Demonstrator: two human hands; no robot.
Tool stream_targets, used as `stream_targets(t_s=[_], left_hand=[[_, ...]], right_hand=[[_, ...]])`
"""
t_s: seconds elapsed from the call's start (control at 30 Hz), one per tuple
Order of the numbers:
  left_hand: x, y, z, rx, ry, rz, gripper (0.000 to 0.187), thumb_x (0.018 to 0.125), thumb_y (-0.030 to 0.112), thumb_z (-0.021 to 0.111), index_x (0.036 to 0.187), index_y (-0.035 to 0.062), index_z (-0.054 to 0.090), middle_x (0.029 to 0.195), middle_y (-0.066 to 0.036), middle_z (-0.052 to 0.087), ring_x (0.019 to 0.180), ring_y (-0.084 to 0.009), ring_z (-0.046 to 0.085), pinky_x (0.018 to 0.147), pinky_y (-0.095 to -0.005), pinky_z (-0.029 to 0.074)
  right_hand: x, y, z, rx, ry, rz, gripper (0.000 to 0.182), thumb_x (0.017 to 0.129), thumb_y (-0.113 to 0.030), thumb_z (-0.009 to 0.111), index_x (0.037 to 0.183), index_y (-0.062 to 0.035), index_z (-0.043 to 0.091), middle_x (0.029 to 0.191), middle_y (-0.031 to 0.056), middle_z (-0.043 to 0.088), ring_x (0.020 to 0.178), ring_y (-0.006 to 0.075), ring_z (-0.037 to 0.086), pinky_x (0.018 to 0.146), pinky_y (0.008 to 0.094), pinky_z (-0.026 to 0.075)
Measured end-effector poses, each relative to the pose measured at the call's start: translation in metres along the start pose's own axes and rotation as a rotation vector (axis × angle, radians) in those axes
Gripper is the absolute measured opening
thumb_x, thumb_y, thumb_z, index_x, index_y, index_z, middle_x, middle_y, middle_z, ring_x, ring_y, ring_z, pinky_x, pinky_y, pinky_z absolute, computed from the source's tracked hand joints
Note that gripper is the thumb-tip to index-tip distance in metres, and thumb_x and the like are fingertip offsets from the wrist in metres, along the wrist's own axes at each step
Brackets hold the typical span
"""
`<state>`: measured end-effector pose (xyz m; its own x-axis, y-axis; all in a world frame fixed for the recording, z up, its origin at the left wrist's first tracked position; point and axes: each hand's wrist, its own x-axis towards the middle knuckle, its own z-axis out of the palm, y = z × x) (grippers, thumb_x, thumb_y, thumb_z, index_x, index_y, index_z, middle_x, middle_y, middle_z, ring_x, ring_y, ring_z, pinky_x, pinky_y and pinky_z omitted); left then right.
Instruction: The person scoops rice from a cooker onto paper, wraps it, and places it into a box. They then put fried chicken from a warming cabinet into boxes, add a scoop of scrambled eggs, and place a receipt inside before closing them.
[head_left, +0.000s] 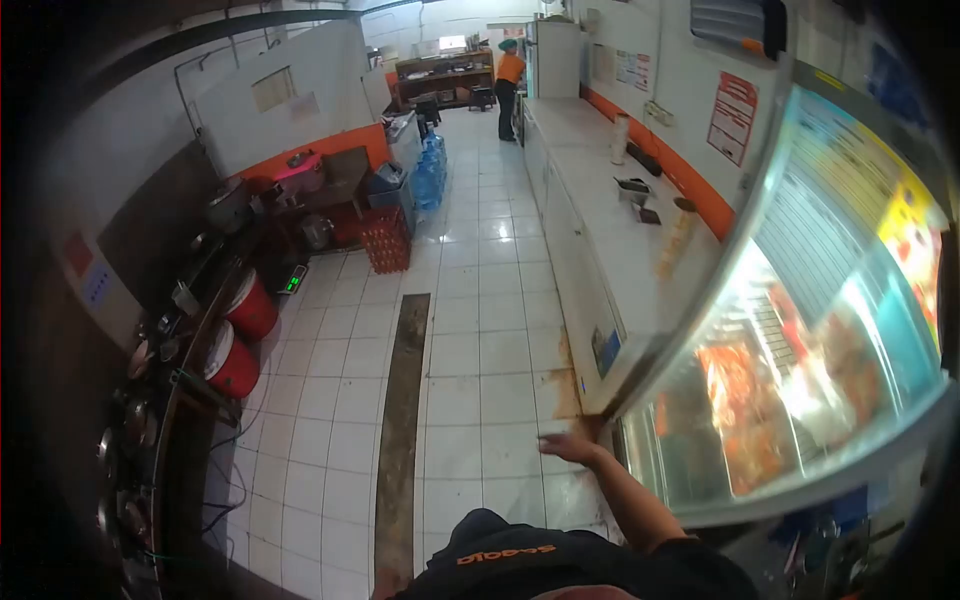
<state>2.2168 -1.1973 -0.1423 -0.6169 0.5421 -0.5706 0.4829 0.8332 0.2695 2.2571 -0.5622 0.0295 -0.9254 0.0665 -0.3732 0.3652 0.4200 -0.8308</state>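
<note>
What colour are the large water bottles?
The water bottles are blue, seen best in the head view.

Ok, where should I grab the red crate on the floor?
Probably by its top edge, from the near side: the red crate stands boxy on the floor, open tiles in front, while the bin crowds it from behind.
</note>
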Motion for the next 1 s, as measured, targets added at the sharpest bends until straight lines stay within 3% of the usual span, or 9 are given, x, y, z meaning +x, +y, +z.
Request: stream_targets(t_s=[0.1, 0.33, 0.53, 0.6, 0.7, 0.73, 0.8, 0.9, 1.0], left_hand=[[0.044, 0.020, -0.031, -0.236, -0.061, -0.167, 0.032, 0.089, 0.029, 0.050, 0.099, 0.0037, 0.066, 0.099, -0.018, 0.065, 0.091, -0.0347, 0.062, 0.076, -0.0449, 0.049], [0.294, 0.055, -0.181, -0.337, -0.085, -0.115, 0.034, 0.087, 0.031, 0.050, 0.100, 0.0030, 0.065, 0.103, -0.022, 0.063, 0.097, -0.0379, 0.060, 0.081, -0.0472, 0.048], [0.520, -0.007, -0.295, 0.199, 0.066, 0.404, 0.036, 0.086, 0.032, 0.050, 0.100, 0.0024, 0.064, 0.106, -0.026, 0.061, 0.101, -0.0406, 0.058, 0.085, -0.0491, 0.047], [0.624, -0.007, -0.385, -0.066, 0.096, -0.058, 0.045, 0.088, 0.041, 0.045, 0.098, 0.0031, 0.067, 0.101, -0.026, 0.064, 0.103, -0.0383, 0.060, 0.087, -0.0465, 0.048], [0.761, -0.007, -0.491, -0.541, 0.387, -0.071, 0.037, 0.090, 0.027, 0.050, 0.113, 0.0018, 0.063, 0.092, -0.015, 0.068, 0.081, -0.0232, 0.065, 0.075, -0.0374, 0.052], [0.780, 0.011, -0.532, -0.103, 0.489, -0.045, 0.032, 0.087, 0.022, 0.055, 0.110, 0.0021, 0.064, 0.094, -0.014, 0.068, 0.081, -0.0212, 0.064, 0.073, -0.0345, 0.052], [0.820, 0.041, -0.581, -0.692, 0.426, -0.211, 0.037, 0.081, 0.023, 0.054, 0.109, 0.0028, 0.065, 0.107, -0.021, 0.065, 0.104, -0.0328, 0.062, 0.090, -0.0400, 0.048], [0.875, 0.060, -0.577, -0.720, 0.330, -0.336, 0.040, 0.079, 0.029, 0.057, 0.110, 0.0063, 0.066, 0.110, -0.018, 0.065, 0.106, -0.0319, 0.061, 0.092, -0.0402, 0.047], [0.886, 0.086, -0.550, -0.588, -0.045, -0.248, 0.042, 0.081, 0.035, 0.059, 0.113, 0.0093, 0.066, 0.116, -0.019, 0.063, 0.108, -0.0321, 0.060, 0.094, -0.0426, 0.046]], right_hand=[[0.118, -0.084, -0.051, 0.052, -0.072, -0.245, 0.056, 0.093, -0.038, 0.053, 0.136, -0.0035, 0.045, 0.125, 0.0117, 0.060, 0.112, 0.0248, 0.057, 0.096, 0.0339, 0.043], [0.334, 0.054, -0.071, 0.565, 0.154, 0.459, 0.043, 0.089, -0.037, 0.060, 0.128, -0.0201, 0.056, 0.119, -0.0015, 0.062, 0.094, 0.0182, 0.061, 0.078, 0.0363, 0.047], [0.256, 0.161, -0.136, 0.664, 0.292, 0.931, 0.041, 0.087, -0.035, 0.063, 0.123, -0.0151, 0.059, 0.121, 0.0104, 0.058, 0.103, 0.0227, 0.057, 0.081, 0.0430, 0.048], [0.257, 0.171, -0.147, 0.739, 0.397, 0.974, 0.041, 0.086, -0.034, 0.064, 0.122, -0.0147, 0.059, 0.119, 0.0104, 0.058, 0.102, 0.0230, 0.058, 0.080, 0.0432, 0.048], [0.282, 0.182, -0.162, 0.780, 0.491, 0.935, 0.041, 0.086, -0.034, 0.065, 0.121, -0.0142, 0.059, 0.117, 0.0105, 0.059, 0.101, 0.0235, 0.058, 0.079, 0.0435, 0.048], [0.288, 0.189, -0.171, 0.693, 0.479, 0.864, 0.041, 0.085, -0.034, 0.066, 0.120, -0.0140, 0.059, 0.116, 0.0106, 0.059, 0.100, 0.0237, 0.058, 0.078, 0.0436, 0.048], [0.291, 0.168, -0.213, 0.301, 0.421, 0.557, 0.041, 0.085, -0.033, 0.066, 0.119, -0.0137, 0.059, 0.115, 0.0106, 0.060, 0.099, 0.0240, 0.058, 0.077, 0.0438, 0.048], [0.344, 0.092, -0.316, -0.017, 0.349, 0.304, 0.040, 0.084, -0.033, 0.068, 0.118, -0.0132, 0.059, 0.113, 0.0108, 0.060, 0.097, 0.0245, 0.059, 0.075, 0.0441, 0.049], [0.478, 0.092, -0.398, 0.482, 0.279, 0.337, 0.041, 0.086, -0.031, 0.066, 0.122, -0.0122, 0.057, 0.115, 0.0108, 0.060, 0.099, 0.0259, 0.059, 0.079, 0.0441, 0.048]])
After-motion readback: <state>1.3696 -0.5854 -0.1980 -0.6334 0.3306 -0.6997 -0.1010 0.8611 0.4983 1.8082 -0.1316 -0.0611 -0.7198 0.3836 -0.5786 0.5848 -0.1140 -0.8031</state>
